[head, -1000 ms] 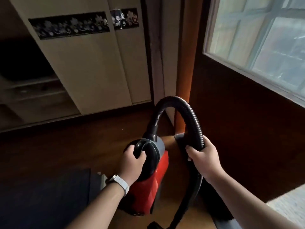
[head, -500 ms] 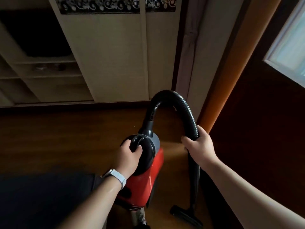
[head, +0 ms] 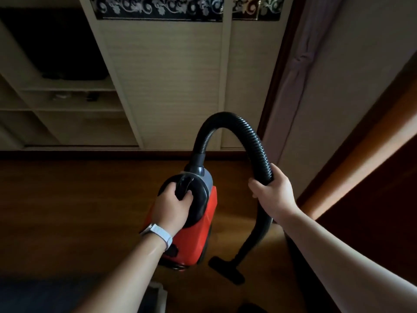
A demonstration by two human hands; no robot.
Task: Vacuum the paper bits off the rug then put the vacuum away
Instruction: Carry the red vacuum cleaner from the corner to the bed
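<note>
Head view, looking down: the left hand (head: pixel 171 206), a pale watch strap (head: pixel 158 233) on its wrist, curls its fingers round the black carry handle (head: pixel 184 186) on top of the red canister vacuum cleaner (head: pixel 198 233); the right hand (head: pixel 273 188) is wrapped round the black ribbed hose (head: pixel 248 132), just where the hose ends its arch and drops toward the floor; that hose rises from a grey collar at the vacuum's front, loops high between the two hands and runs on below the right hand as a dark tube to the flat black floor nozzle (head: pixel 225 269), which lies on the brown wooden floor (head: pixel 79 199) just right of the red body; whether the vacuum's base touches the floor cannot be told; a dark blue rug (head: pixel 45 294) shows at the lower left edge, behind the left forearm, too dim to show any paper bits; ahead stands a beige wardrobe with sliding doors (head: pixel 169 75) and a black floral band along the top, open shelves (head: pixel 56 98) to its left; a pale gathered curtain (head: pixel 295 71) hangs to the right, beside a dark wood panel (head: pixel 383 199).
</note>
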